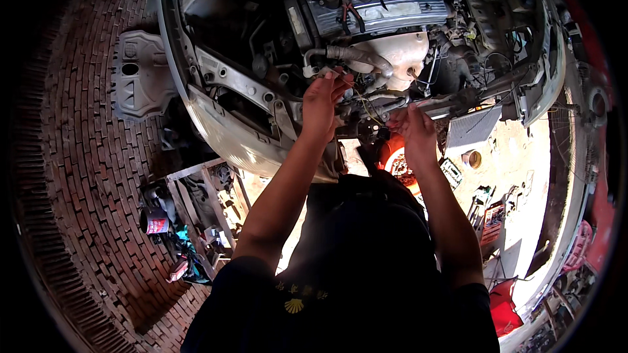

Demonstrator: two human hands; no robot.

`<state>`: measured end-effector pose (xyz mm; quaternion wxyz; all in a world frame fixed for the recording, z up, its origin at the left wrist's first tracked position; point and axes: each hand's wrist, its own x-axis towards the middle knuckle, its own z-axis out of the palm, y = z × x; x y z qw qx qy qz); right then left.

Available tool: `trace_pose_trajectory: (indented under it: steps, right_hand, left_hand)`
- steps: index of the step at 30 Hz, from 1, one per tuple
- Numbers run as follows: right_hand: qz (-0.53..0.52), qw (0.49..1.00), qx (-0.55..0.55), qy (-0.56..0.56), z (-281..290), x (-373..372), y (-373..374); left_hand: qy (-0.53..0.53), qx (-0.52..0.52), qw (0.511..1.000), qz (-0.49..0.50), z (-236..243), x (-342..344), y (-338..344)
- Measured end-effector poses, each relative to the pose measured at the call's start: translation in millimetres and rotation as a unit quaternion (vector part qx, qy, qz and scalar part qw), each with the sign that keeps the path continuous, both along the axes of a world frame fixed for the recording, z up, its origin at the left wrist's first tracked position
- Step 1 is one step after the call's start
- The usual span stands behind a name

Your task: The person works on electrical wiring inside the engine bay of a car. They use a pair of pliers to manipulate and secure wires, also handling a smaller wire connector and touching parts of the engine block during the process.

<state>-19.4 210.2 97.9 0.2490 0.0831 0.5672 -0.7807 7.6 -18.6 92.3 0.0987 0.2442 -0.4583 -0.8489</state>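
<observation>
Both my arms reach into the open engine bay of a car, over its front edge. My left hand (320, 106) is raised beside a ribbed hose (350, 54), its fingers bent together near a thin yellowish wire (366, 106). What those fingers hold is too small to make out. Lower and to the right, my right hand (417, 134) has its fingertips pinched at the front crossbar (451, 101); whatever is in them is hidden. Between and beyond the hands is a pale heat shield (399, 55). Red-handled pliers (354, 18) lie on the grey ribbed engine cover (392, 10).
Below my right hand stands an orange basin (394, 150) with small parts inside. A finned panel (472, 131) leans by the bumper, near a round tin (471, 159). Tools lie at right. A wooden frame (190, 206) and a grey moulded cover (142, 77) are on the left.
</observation>
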Motion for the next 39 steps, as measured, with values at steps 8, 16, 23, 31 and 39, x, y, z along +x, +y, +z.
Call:
trace_pose_trajectory:
  steps: [8,16,23,31,39]
  right_hand:
    - [-0.102,0.978,-0.13,-0.128,7,-28,8]
    - [-0.142,0.989,-0.052,0.003,-17,-78,21]
    - [-0.132,0.991,0.02,0.03,-41,-75,32]
    - [-0.129,0.991,-0.009,-0.044,-51,-62,44]
    - [0.011,0.997,0.009,-0.074,-65,-57,46]
  left_hand:
    - [-0.011,-0.179,0.982,-0.054,3,-1,6]
    - [-0.038,-0.072,0.994,-0.077,8,11,4]
    - [-0.074,0.026,0.992,-0.098,-4,23,3]
    - [-0.098,0.063,0.991,-0.072,-2,27,11]
    - [-0.123,0.077,0.987,-0.072,-14,30,16]
